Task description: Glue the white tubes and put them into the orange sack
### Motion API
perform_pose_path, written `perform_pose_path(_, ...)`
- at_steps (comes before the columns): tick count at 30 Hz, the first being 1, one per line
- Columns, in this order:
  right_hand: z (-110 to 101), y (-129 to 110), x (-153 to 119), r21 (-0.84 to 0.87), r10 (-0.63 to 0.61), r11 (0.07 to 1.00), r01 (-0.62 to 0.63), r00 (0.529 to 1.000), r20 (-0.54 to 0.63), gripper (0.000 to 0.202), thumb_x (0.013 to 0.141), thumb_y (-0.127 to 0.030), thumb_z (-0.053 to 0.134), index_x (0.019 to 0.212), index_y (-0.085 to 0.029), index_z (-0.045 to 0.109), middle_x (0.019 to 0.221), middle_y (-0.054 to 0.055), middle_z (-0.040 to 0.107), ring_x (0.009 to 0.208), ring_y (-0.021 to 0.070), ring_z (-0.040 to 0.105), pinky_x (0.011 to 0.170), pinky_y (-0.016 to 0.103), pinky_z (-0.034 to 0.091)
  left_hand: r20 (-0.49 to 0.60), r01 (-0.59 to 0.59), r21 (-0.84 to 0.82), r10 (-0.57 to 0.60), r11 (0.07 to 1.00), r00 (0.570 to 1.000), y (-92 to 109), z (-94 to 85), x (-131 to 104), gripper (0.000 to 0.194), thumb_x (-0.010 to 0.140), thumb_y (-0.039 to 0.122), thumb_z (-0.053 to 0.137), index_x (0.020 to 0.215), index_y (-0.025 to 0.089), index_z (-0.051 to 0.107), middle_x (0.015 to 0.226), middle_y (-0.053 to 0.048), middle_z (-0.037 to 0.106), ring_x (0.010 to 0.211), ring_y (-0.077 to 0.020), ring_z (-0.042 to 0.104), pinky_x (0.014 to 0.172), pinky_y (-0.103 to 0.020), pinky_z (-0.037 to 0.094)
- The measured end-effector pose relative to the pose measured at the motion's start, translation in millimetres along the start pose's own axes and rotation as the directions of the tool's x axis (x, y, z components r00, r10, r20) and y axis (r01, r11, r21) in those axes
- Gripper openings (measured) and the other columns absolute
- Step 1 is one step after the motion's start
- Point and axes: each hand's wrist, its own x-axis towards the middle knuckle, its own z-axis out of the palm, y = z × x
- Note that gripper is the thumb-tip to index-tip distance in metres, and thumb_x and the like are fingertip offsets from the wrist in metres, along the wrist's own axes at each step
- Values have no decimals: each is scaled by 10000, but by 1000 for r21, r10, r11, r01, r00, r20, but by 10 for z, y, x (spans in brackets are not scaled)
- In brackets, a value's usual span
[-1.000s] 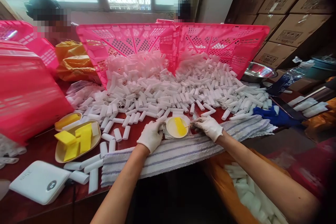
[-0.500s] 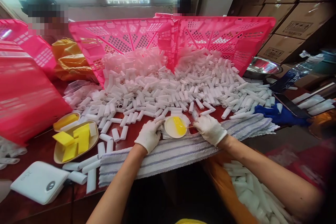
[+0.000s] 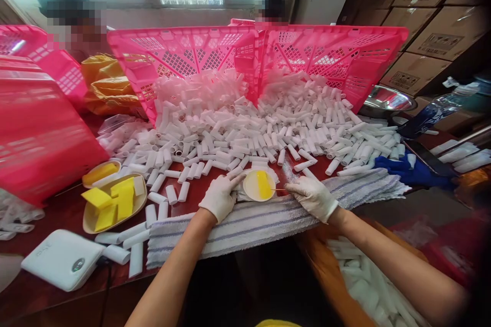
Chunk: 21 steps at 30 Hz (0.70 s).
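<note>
Small round dish [image 3: 260,185] with a yellow smear sits at the far edge of the striped towel [image 3: 264,219], near the middle of the desk [image 3: 69,209], between the two gloved hands. Right hand [image 3: 313,197] pinches a thin stick [image 3: 279,189]; its tip meets the dish's right rim. Left hand [image 3: 220,195] rests just left of the dish, fingers loosely curled, fingertips touching its edge; whether it holds anything underneath, cannot tell.

Risks, as judged from here:
- Dish looks light and sits half on soft towel; a sideways push from the stick could tip or slide it, spilling yellow onto the cloth.
- Loose white tubes [image 3: 245,133] lie just beyond the dish; any flick of the stick could smear them.
- The heap leans out of two tilted pink crates [image 3: 330,51]; a knock could send more tubes rolling into the dish.

Further out: a tray of yellow sponge blocks [image 3: 111,202] on the left, a white device [image 3: 63,260] near left, blue gloves [image 3: 410,171] on the right, cardboard boxes [image 3: 433,41] far right. Other people sit behind the crates.
</note>
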Motion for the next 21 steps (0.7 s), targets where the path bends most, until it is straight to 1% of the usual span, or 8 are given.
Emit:
perform_pose_path(2, 22, 50, 8, 52, 6, 999, -8, 1000, 29, 251, 887, -216, 448, 916, -194, 696, 709, 56, 583, 711, 157, 516, 682, 274, 409, 4, -6, 14, 6, 1000, 1000, 12, -11, 5, 583, 752, 124, 463, 1295, 336, 472, 1347, 34, 486, 935, -210, 530, 821, -373, 467)
perform_pose_path(4, -17, 132, -15, 93, 26, 995, -32, 997, 70, 244, 880, -224, 459, 910, -197, 699, 717, 59, 589, 722, 164, 527, 671, 279, 420, 7, -4, 7, 4, 1000, 1000, 16, -15, 6, 552, 743, 124, 471, 1256, 322, 520, 1329, 26, 503, 959, -214, 527, 837, -374, 463)
perform_pose_path(9, -254, 336, -59, 263, 153, 952, -159, 987, 42, 246, 861, -302, 487, 892, -209, 712, 759, 78, 617, 699, 181, 558, 641, 304, 453, -11, -1, -33, 1, 999, 1000, 10, 0, 4, 478, 752, 121, 464, 1178, 303, 585, 1329, 24, 504, 988, -208, 528, 871, -372, 454)
perform_pose_path(12, -435, 375, 81, 308, 159, 935, -176, 984, 77, 276, 851, -359, 476, 928, -240, 712, 832, 84, 641, 757, 210, 579, 683, 334, 463, -33, -8, -60, 6, 998, 999, 4, 14, 0, 453, 770, 124, 458, 1169, 297, 586, 1335, 31, 499, 993, -200, 529, 867, -358, 457)
perform_pose_path(15, -626, 317, 372, 183, 116, 975, -128, 990, 80, 314, 863, -362, 435, 901, -247, 725, 788, 80, 623, 736, 203, 549, 696, 329, 429, -50, -1, -83, -3, 997, 999, -7, 23, -8, 420, 792, 136, 454, 1161, 286, 586, 1331, 16, 501, 990, -194, 533, 866, -354, 459)
perform_pose_path(17, -716, 202, 618, 40, 35, 998, -39, 994, 101, 317, 869, -309, 419, 891, -239, 727, 766, 81, 599, 735, 194, 521, 690, 312, 393, -57, 16, -102, -22, 995, 998, -24, 26, -13, 405, 810, 148, 441, 1170, 273, 576, 1309, -7, 519, 982, -192, 539, 865, -359, 462)
perform_pose_path(19, -736, 23, 875, -106, -46, 992, 65, 984, 171, 286, 854, -241, 436, 889, -226, 720, 796, 87, 597, 782, 203, 510, 697, 310, 361, -68, 36, -129, -45, 991, 997, -48, 31, -16, 391, 821, 160, 439, 1178, 257, 564, 1266, -30, 549, 985, -191, 542, 874, -362, 461)
perform_pose_path(21, -679, -189, 1107, -224, -67, 965, 134, 957, 283, 232, 812, -179, 484, 844, -187, 713, 801, 106, 603, 790, 220, 514, 677, 316, 339, -83, 41, -164, -55, 986, 995, -76, 40, -18, 388, 820, 166, 453, 1187, 249, 551, 1232, -41, 565, 1016, -190, 536, 898, -359, 452)
